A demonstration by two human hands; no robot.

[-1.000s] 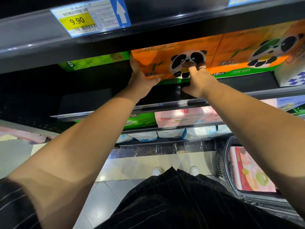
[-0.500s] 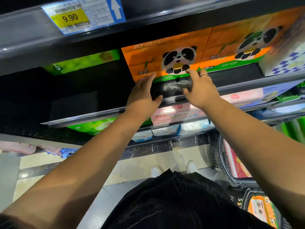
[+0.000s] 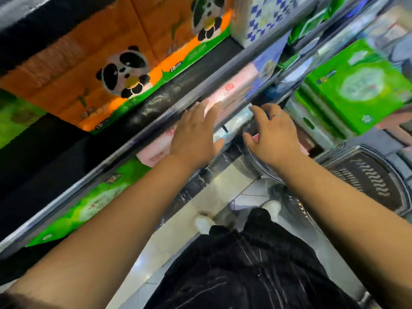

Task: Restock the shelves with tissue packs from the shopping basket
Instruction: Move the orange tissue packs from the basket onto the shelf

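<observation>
Hovering left hand (image 3: 196,132) and right hand (image 3: 272,134) spread loose, gripping nothing, just near the shelf rail (image 3: 116,155). Leaving the orange panda tissue pack (image 3: 66,70) seated far left on the shelf. Risking knuckles snagging the shopping basket (image 3: 256,166) rim at right, or fumbling slick film.

tilted head-height view down onto shelving (image 3: 200,101)
</observation>
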